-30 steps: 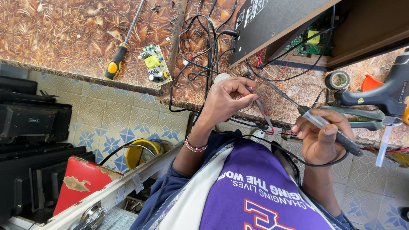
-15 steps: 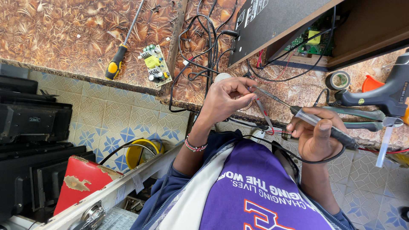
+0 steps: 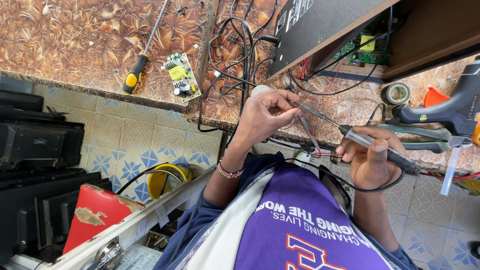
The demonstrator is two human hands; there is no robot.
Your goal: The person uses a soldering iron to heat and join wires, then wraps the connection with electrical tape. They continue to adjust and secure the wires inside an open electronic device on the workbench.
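The head camera looks down on a person's two hands at work over a patterned brown bench point(image 3: 75, 45). The right hand point(image 3: 372, 165) is clenched around the dark handle of a soldering iron point(image 3: 370, 145), whose thin metal tip reaches up and left to meet the fingertips of the left hand point(image 3: 262, 117). That left hand is pinched shut on the end of a thin wire point(image 3: 307, 131); the red and pale strands drop away below the pinch, toward the gap between the two hands. So the iron's tip and the wire end sit together right at the left hand's pinch, up and left of the right hand's fist. A black cord point(image 3: 350, 187) loops under the right fist. Just beyond the left hand's pinch, a tangle of black cables point(image 3: 240, 65) runs up to a dark box point(image 3: 320, 25) with an open side showing a green circuit board. Well to the left of the pinching hand lie a small circuit board point(image 3: 180, 77) and a screwdriver with a yellow and black handle point(image 3: 135, 75), the two just beside each other. Past the right fist, on the far side from the pinch, are a roll of tape point(image 3: 398, 93), a black glue gun point(image 3: 450, 112) and a pair of pliers with green handles point(image 3: 425, 135). A beaded bracelet point(image 3: 229, 171) circles the left wrist.
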